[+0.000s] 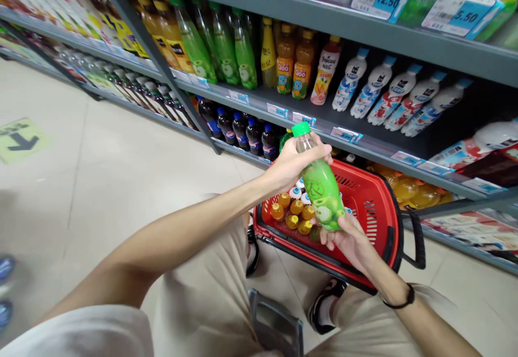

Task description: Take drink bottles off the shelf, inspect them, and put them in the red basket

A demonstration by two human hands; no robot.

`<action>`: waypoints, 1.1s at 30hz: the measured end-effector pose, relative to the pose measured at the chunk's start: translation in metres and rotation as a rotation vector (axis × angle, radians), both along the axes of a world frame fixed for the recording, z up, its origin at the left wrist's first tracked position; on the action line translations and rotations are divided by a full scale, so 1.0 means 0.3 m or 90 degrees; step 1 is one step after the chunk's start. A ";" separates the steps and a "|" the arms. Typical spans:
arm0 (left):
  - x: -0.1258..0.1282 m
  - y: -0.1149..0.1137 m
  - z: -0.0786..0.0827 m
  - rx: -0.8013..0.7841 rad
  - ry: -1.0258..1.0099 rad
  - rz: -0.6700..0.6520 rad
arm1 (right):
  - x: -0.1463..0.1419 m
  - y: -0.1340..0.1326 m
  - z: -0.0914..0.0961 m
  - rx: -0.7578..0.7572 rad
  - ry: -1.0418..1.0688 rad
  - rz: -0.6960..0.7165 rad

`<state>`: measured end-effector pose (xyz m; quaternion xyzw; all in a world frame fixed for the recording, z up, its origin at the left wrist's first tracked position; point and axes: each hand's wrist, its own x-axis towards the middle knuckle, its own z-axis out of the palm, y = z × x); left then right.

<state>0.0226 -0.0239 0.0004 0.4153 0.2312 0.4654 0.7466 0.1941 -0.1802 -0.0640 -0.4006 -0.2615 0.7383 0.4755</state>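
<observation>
Both hands hold a green-capped drink bottle [322, 192] with a green fruit label, tilted above the red shopping basket [376, 189]. My left hand [297, 157] wraps round its neck, just below the cap. My right hand [350, 238] grips the bottle's lower end, thumb on the label. Under the bottle, several small bottles with orange, yellow and white-and-blue caps [297, 207] stand in the basket; some of them are hidden behind the bottle and my hands.
Similar green bottles [224, 49] stand on the middle shelf beside orange Qoo bottles [302, 65] and white bottles with blue caps [380, 87]. Dark Pepsi bottles [253, 133] line the lower shelf. A stool [277, 319] is between my legs. The black basket handle [416, 241] sticks out right.
</observation>
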 end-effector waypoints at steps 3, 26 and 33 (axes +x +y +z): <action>-0.005 -0.013 0.001 -0.011 -0.002 -0.043 | 0.002 -0.013 -0.002 -0.025 0.068 0.063; 0.026 -0.053 -0.021 0.041 0.139 0.068 | -0.038 -0.011 0.008 0.058 -0.111 -0.049; 0.029 -0.077 -0.039 0.090 0.138 -0.005 | -0.037 -0.044 -0.014 0.019 -0.013 -0.001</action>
